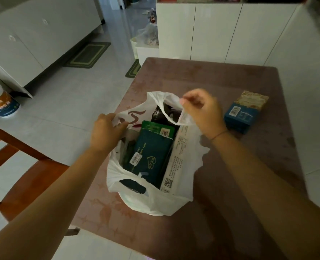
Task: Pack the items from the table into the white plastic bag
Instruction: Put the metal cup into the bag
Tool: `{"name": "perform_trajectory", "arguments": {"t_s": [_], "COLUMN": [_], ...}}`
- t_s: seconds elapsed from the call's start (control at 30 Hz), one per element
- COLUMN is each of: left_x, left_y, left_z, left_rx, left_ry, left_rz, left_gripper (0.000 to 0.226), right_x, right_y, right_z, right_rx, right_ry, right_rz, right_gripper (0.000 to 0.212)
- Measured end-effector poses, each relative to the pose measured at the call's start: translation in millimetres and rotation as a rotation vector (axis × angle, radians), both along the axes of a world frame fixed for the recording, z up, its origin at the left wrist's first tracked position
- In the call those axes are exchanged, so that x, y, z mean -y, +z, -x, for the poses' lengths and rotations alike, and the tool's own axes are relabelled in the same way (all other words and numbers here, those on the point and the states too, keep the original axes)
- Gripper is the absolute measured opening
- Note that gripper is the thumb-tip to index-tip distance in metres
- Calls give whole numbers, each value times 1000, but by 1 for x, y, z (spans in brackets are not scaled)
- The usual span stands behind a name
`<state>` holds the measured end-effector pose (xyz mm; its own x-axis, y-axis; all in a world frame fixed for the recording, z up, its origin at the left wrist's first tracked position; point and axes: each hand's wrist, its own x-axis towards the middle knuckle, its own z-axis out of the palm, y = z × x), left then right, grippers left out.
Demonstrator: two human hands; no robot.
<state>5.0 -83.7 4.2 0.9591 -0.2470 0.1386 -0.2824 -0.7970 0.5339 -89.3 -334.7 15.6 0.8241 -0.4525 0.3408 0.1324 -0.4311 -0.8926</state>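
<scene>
The white plastic bag (155,201) stands open on the brown table (221,85). Inside it I see a dark teal tissue pack (151,156), a green packet (158,128), a black packet (158,113) and a white box with a QR code (176,162). My left hand (106,133) grips the bag's left rim by its red logo. My right hand (204,111) pinches the bag's far right handle and holds it up. A blue and gold box (246,111) lies on the table to the right of the bag, apart from both hands.
A wooden chair (24,169) stands at the table's left edge. White cabinets (221,32) rise behind the table. On the tiled floor at left sits a white and orange bucket (0,102); green mats (89,55) lie further back.
</scene>
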Motion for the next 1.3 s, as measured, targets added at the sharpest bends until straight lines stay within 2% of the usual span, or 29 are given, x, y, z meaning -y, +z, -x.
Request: {"name": "perform_trajectory", "arguments": {"t_s": [0.07, 0.13, 0.2, 0.3, 0.47, 0.67, 0.77, 0.87, 0.93, 0.97, 1.03, 1.07, 1.13, 1.23, 1.3], "left_x": [2, 7, 14, 22, 24, 27, 23, 21, 22, 23, 24, 25, 26, 27, 26], "left_y": [-3, -3, -1, 2, -1, -4, -4, -2, 3, 8, 21, 29, 48, 71, 78], "left_z": [2, 4, 5, 4, 7, 10, 9, 11, 18, 23, 38, 46, 62, 89, 109], "left_rx": [-31, -50, -50, -49, -69, -43, -72, -120, -97, -60, 28, 55, 21, -198, -372], "left_ry": [33, 55, 59, 64, 77, 84, 84, 93, 86, 57, -86, -194, -438, -747, -829], "left_rz": [-17, -41, -54, -112, -153, -155, -162, -145, -137, -138, -125, -107, -79, -100, -154], "left_gripper": [41, 46, 48, 51, 49, 45, 47, 50, 56, 58, 58, 57, 56, 54, 53], "right_x": [47, 93, 130, 168, 199, 227, 226, 207, 183, 168, 142, 131, 113, 101, 98], "right_y": [-25, -60, -92, -128, -154, -167, -158, -148, -145, -143, -147, -150, -159, -157, -147], "right_z": [10, 16, 22, 27, 12, 7, 7, 20, 40, 53, 81, 95, 116, 120, 111], "right_rx": [-44, -213, -380, -506, -480, -531, -553, -486, -432, -430, -448, -460, -497, -534, -527], "right_ry": [-281, -492, -619, -691, -739, -844, -791, -710, -642, -599, -506, -470, -437, -469, -486], "right_rz": [-45, -107, -235, -394, -586, -526, -546, -663, -730, -766, -856, -920, -1048, -1082, -1077], "right_gripper": [27, 55, 81, 95, 81, 39, 34, 31, 14, 7, 21, 20, 4, 55, 78]}}
